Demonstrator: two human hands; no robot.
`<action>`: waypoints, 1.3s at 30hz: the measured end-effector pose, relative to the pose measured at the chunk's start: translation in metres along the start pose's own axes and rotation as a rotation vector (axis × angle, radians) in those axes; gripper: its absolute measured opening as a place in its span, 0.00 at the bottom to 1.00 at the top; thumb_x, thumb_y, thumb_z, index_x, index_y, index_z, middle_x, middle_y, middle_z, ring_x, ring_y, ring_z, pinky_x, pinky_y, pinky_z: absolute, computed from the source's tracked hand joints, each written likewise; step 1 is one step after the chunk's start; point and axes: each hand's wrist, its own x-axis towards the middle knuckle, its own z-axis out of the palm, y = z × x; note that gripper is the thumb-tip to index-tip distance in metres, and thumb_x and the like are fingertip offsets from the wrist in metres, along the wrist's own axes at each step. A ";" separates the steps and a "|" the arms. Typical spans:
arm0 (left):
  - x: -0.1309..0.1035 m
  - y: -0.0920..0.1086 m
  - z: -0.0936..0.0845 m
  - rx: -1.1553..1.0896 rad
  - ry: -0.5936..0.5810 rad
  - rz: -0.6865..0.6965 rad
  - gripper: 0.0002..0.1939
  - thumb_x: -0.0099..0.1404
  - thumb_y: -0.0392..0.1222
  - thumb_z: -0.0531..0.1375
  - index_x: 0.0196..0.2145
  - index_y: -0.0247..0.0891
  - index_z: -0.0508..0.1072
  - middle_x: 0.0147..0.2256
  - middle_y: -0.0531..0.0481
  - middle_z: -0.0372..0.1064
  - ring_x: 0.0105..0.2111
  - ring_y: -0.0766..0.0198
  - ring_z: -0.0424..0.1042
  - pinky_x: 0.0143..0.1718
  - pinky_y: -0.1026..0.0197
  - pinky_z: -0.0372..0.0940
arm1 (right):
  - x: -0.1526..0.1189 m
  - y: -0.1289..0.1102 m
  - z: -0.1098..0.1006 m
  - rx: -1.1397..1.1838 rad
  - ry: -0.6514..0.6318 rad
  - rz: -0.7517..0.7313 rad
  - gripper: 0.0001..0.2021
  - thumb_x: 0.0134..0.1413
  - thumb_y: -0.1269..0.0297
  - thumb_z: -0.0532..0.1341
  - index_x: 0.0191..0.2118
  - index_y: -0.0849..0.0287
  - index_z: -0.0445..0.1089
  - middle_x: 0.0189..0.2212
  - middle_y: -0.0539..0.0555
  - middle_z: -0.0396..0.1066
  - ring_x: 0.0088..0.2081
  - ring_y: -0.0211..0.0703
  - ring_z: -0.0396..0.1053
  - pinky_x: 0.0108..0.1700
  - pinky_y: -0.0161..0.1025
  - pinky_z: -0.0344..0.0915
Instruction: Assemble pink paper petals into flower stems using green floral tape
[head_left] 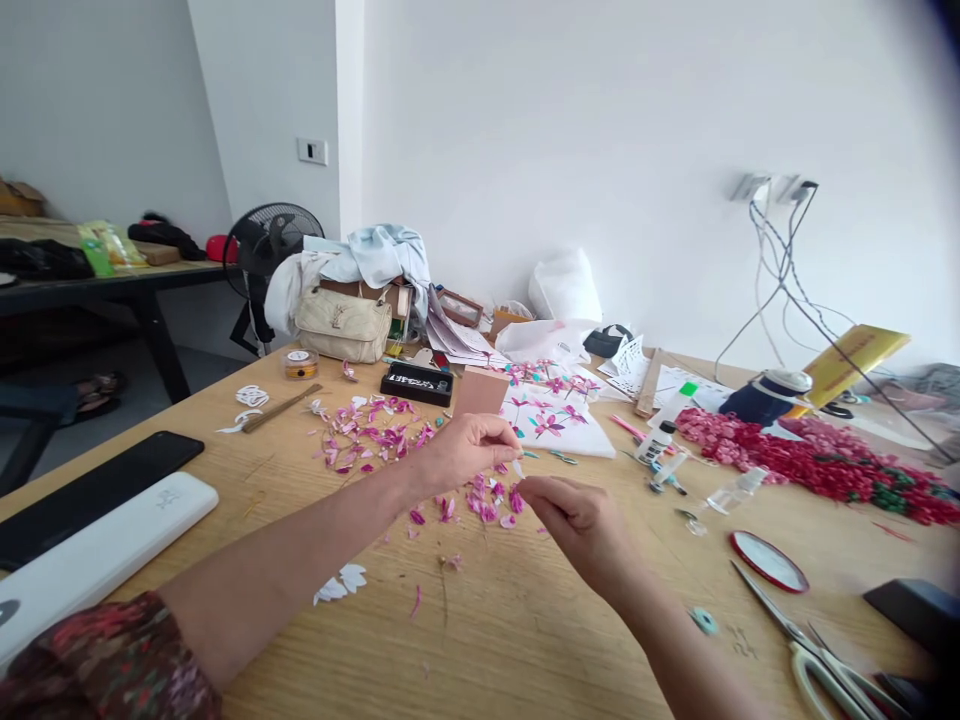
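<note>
Over the middle of the table my left hand (474, 443) pinches a small white petal-like piece (517, 467) at its fingertips. My right hand (574, 508) is closed in a pinch at the lower end of the same piece, its fingertips almost meeting the left ones. Beneath and behind the hands lie many loose pink petals (382, 430), with a nearer cluster of magenta petals (486, 500). Several white petal shapes (341, 583) rest in front of my left forearm. Pink flowers with teal leaves lie on a white sheet (596, 437) beyond the hands.
Right: scissors (795, 640), a red-rimmed round dish (769, 561), a spray bottle (739, 490), a glue bottle (656, 442) and red flower strands (817, 460). Left: a white power bank (112, 560) and a black phone (97, 490). Behind: a black tray (416, 383) and a cream handbag (345, 325).
</note>
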 end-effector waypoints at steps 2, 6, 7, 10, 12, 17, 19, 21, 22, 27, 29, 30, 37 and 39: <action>0.000 0.001 -0.001 0.196 0.003 0.054 0.05 0.56 0.34 0.55 0.24 0.33 0.68 0.25 0.53 0.62 0.28 0.69 0.61 0.31 0.67 0.55 | -0.003 -0.012 -0.007 -0.212 -0.028 -0.098 0.14 0.57 0.66 0.48 0.30 0.59 0.71 0.19 0.50 0.66 0.21 0.33 0.61 0.24 0.30 0.54; -0.003 0.007 -0.003 0.446 -0.151 0.126 0.07 0.58 0.32 0.53 0.25 0.34 0.69 0.27 0.52 0.63 0.30 0.68 0.63 0.33 0.67 0.56 | 0.004 -0.027 -0.026 -0.451 -0.029 -0.282 0.15 0.57 0.70 0.47 0.30 0.59 0.71 0.17 0.50 0.62 0.20 0.32 0.57 0.22 0.30 0.49; -0.004 0.008 -0.003 0.450 -0.208 0.138 0.07 0.58 0.32 0.53 0.25 0.34 0.69 0.27 0.52 0.64 0.30 0.68 0.63 0.33 0.67 0.56 | 0.007 -0.029 -0.029 -0.455 -0.024 -0.302 0.14 0.57 0.70 0.48 0.31 0.59 0.71 0.17 0.50 0.63 0.20 0.32 0.57 0.22 0.30 0.49; -0.006 0.009 -0.004 0.342 -0.347 0.141 0.07 0.58 0.32 0.53 0.26 0.34 0.69 0.28 0.52 0.65 0.31 0.68 0.64 0.33 0.68 0.57 | 0.017 -0.027 -0.039 -0.343 -0.026 -0.260 0.13 0.57 0.68 0.49 0.32 0.59 0.71 0.18 0.50 0.65 0.20 0.33 0.59 0.22 0.30 0.50; -0.006 0.007 -0.005 0.225 -0.387 0.106 0.05 0.57 0.33 0.54 0.26 0.34 0.69 0.28 0.52 0.65 0.31 0.68 0.64 0.33 0.68 0.57 | 0.021 -0.024 -0.044 -0.202 -0.055 -0.181 0.12 0.57 0.66 0.50 0.30 0.59 0.71 0.21 0.50 0.67 0.22 0.33 0.61 0.24 0.29 0.53; -0.001 0.001 -0.008 0.102 -0.246 -0.002 0.05 0.56 0.36 0.56 0.27 0.33 0.70 0.26 0.53 0.64 0.28 0.70 0.62 0.30 0.67 0.57 | 0.018 -0.025 -0.050 -0.086 -0.075 -0.099 0.12 0.56 0.65 0.51 0.29 0.58 0.70 0.23 0.49 0.70 0.24 0.33 0.64 0.26 0.29 0.56; 0.001 0.000 -0.009 0.117 -0.165 -0.031 0.05 0.56 0.35 0.56 0.26 0.32 0.70 0.25 0.53 0.64 0.27 0.70 0.62 0.30 0.67 0.57 | 0.014 -0.030 -0.048 -0.146 -0.089 -0.119 0.12 0.56 0.66 0.50 0.29 0.58 0.70 0.22 0.49 0.69 0.23 0.33 0.63 0.26 0.30 0.55; 0.002 0.002 -0.009 0.115 -0.106 -0.051 0.04 0.55 0.35 0.56 0.25 0.32 0.70 0.24 0.53 0.63 0.27 0.70 0.62 0.31 0.67 0.57 | 0.010 -0.033 -0.043 -0.221 -0.100 -0.151 0.13 0.57 0.66 0.49 0.29 0.58 0.69 0.20 0.50 0.67 0.23 0.34 0.62 0.25 0.30 0.54; 0.002 0.003 -0.008 0.095 -0.092 -0.059 0.04 0.55 0.35 0.56 0.25 0.32 0.69 0.24 0.53 0.63 0.27 0.70 0.62 0.31 0.67 0.57 | 0.009 -0.034 -0.041 -0.258 -0.105 -0.167 0.13 0.57 0.67 0.48 0.29 0.58 0.69 0.20 0.50 0.67 0.22 0.33 0.62 0.25 0.30 0.53; 0.001 0.004 -0.001 -0.186 -0.083 -0.189 0.05 0.56 0.34 0.56 0.25 0.32 0.67 0.23 0.54 0.64 0.25 0.71 0.65 0.32 0.65 0.62 | 0.006 -0.030 -0.029 -0.428 -0.116 -0.237 0.15 0.57 0.69 0.46 0.25 0.58 0.66 0.16 0.48 0.61 0.19 0.33 0.56 0.22 0.30 0.48; 0.001 0.004 0.000 -0.251 -0.087 -0.227 0.05 0.57 0.34 0.55 0.24 0.31 0.66 0.22 0.53 0.65 0.24 0.71 0.66 0.32 0.64 0.63 | 0.005 -0.026 -0.027 -0.459 -0.122 -0.242 0.15 0.56 0.70 0.46 0.24 0.59 0.66 0.15 0.48 0.60 0.19 0.33 0.56 0.22 0.31 0.48; 0.001 0.004 0.000 -0.253 -0.091 -0.226 0.05 0.57 0.34 0.55 0.24 0.31 0.66 0.21 0.53 0.65 0.23 0.71 0.66 0.32 0.64 0.63 | 0.005 -0.025 -0.027 -0.455 -0.126 -0.230 0.15 0.56 0.70 0.46 0.24 0.59 0.66 0.16 0.49 0.61 0.19 0.33 0.57 0.23 0.31 0.48; 0.002 0.002 -0.001 -0.177 -0.041 -0.152 0.04 0.55 0.33 0.56 0.24 0.31 0.67 0.21 0.54 0.63 0.23 0.73 0.64 0.29 0.67 0.62 | -0.003 -0.018 -0.022 -0.297 -0.095 -0.042 0.14 0.58 0.64 0.47 0.30 0.57 0.68 0.19 0.50 0.67 0.21 0.34 0.62 0.24 0.31 0.51; 0.001 0.001 0.001 -0.188 -0.061 -0.176 0.04 0.56 0.34 0.54 0.24 0.32 0.66 0.21 0.54 0.63 0.22 0.72 0.65 0.28 0.67 0.62 | -0.003 -0.017 -0.020 -0.317 -0.107 -0.041 0.14 0.58 0.65 0.46 0.29 0.57 0.68 0.19 0.50 0.67 0.21 0.34 0.62 0.24 0.31 0.51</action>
